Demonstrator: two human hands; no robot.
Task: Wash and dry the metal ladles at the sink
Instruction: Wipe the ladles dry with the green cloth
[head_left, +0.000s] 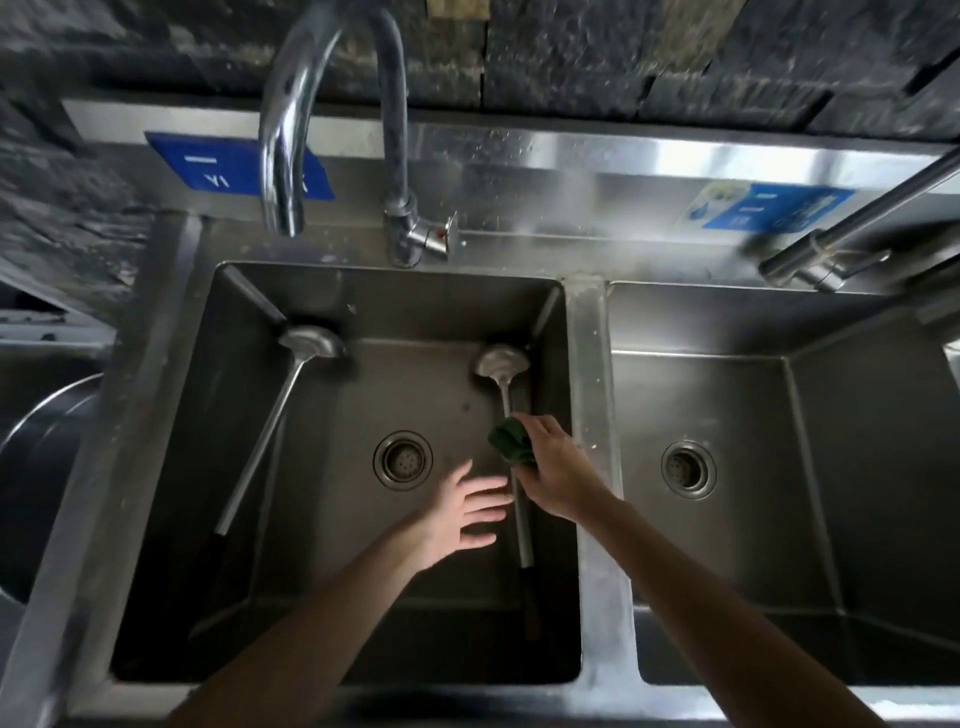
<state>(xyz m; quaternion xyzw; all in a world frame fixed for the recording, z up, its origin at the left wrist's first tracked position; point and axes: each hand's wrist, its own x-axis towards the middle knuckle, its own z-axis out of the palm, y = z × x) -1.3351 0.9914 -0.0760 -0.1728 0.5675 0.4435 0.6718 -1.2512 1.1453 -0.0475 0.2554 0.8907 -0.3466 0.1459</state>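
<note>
Sink (589, 467), ladle (511, 410) between hands (470, 512)

Both bare forearms extend forward and down into the sink basin (363, 312), converging toward its right half. The left hand (462, 514) is held flat, palm down, with fingers straight and spread, pointing to the right; it lies just right of the basin drain (402, 460) and holds nothing. The right hand (556, 467) sits near the basin's right wall, wrist bent, fingers curled around a green scouring pad (511, 441) pressed against a ladle handle (519, 499).
</note>
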